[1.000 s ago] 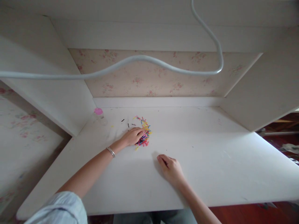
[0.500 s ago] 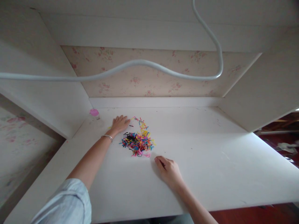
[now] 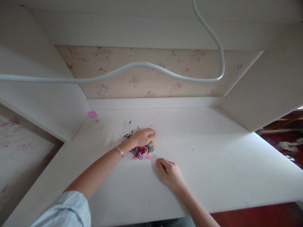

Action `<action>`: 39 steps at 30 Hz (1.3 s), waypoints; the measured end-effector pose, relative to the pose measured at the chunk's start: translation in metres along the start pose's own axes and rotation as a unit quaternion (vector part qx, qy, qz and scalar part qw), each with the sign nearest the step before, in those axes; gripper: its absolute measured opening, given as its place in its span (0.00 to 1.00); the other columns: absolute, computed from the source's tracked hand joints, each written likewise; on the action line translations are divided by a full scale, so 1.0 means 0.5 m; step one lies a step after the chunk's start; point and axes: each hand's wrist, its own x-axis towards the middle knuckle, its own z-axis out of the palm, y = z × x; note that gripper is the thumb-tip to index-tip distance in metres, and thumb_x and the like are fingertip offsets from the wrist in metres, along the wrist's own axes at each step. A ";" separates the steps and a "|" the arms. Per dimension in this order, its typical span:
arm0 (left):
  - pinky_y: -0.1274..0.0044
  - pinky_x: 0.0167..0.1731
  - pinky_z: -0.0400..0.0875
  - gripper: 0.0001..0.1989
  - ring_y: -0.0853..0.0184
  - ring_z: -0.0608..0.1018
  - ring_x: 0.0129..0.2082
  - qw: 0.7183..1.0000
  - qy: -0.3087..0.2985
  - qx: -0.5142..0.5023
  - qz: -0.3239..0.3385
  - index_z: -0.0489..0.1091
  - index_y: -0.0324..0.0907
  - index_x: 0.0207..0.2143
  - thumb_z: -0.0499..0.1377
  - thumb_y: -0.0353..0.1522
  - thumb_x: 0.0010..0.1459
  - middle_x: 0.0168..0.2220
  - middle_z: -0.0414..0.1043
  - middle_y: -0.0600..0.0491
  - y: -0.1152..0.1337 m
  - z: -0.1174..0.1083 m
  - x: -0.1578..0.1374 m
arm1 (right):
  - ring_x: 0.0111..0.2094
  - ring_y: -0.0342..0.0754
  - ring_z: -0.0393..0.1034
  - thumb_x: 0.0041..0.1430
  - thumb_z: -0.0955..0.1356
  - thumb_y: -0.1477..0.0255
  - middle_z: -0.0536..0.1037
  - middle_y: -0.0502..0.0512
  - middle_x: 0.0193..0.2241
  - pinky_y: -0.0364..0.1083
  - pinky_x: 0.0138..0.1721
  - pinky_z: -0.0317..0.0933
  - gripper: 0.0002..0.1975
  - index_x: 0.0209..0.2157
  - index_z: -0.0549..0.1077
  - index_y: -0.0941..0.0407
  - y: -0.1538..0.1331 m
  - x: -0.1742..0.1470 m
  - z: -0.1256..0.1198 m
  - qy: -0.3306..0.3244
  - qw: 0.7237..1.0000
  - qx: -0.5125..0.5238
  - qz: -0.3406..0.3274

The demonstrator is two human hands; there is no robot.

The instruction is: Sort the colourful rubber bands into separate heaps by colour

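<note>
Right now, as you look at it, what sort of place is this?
Probably a room in a home, at a built-in desk: the white desktop sits between side boards, flowered wallpaper shows behind it, and a reddish floor lies below.

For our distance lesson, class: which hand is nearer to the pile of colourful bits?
Left. The left hand is over the pile of colourful bits, hiding some; the right hand is on the table, apart from the pile, to its right.

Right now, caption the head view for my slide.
Left hand over a multicolored pile of small pieces, right hand curled nearby.
</note>
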 end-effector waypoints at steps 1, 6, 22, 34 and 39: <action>0.78 0.57 0.60 0.23 0.71 0.69 0.55 1.000 0.011 0.002 -0.009 0.69 0.51 0.50 0.41 0.45 0.64 0.54 0.69 0.58 -0.004 -0.011 -0.006 | 0.25 0.43 0.69 0.66 0.56 0.62 0.76 0.51 0.25 0.40 0.28 0.53 0.20 0.32 0.74 0.53 0.000 0.000 -0.001 -0.001 1.000 0.003 -0.001; 0.70 0.62 0.52 0.27 0.66 0.61 0.62 0.986 0.068 0.035 -0.145 0.64 0.43 0.55 0.36 0.43 0.64 0.61 0.60 0.51 -0.108 -0.066 -0.003 | 0.26 0.44 0.70 0.66 0.55 0.62 0.77 0.52 0.26 0.39 0.28 0.54 0.20 0.32 0.74 0.52 -0.003 0.000 -0.005 -0.004 1.000 0.005 0.003; 0.77 0.61 0.53 0.28 0.71 0.63 0.60 0.999 -0.009 0.019 -0.041 0.67 0.46 0.54 0.38 0.47 0.63 0.59 0.64 0.55 -0.024 -0.001 -0.003 | 0.25 0.43 0.69 0.66 0.56 0.62 0.76 0.51 0.25 0.39 0.28 0.54 0.20 0.33 0.74 0.53 0.002 0.003 0.002 0.003 1.000 0.017 0.008; 0.60 0.63 0.45 0.30 0.55 0.51 0.66 0.996 -0.068 0.037 -0.053 0.59 0.45 0.60 0.45 0.49 0.60 0.65 0.50 0.50 -0.014 0.042 0.047 | 0.23 0.43 0.65 0.66 0.56 0.62 0.72 0.50 0.22 0.39 0.27 0.54 0.19 0.31 0.73 0.54 0.007 0.002 -0.003 0.010 0.999 0.042 0.005; 0.73 0.61 0.52 0.23 0.67 0.63 0.60 0.997 -0.069 0.029 0.014 0.65 0.47 0.54 0.47 0.45 0.61 0.58 0.65 0.54 0.048 0.013 -0.039 | 0.23 0.42 0.64 0.66 0.56 0.62 0.72 0.49 0.22 0.39 0.27 0.52 0.19 0.30 0.72 0.53 0.010 0.000 -0.001 0.009 0.999 0.040 0.002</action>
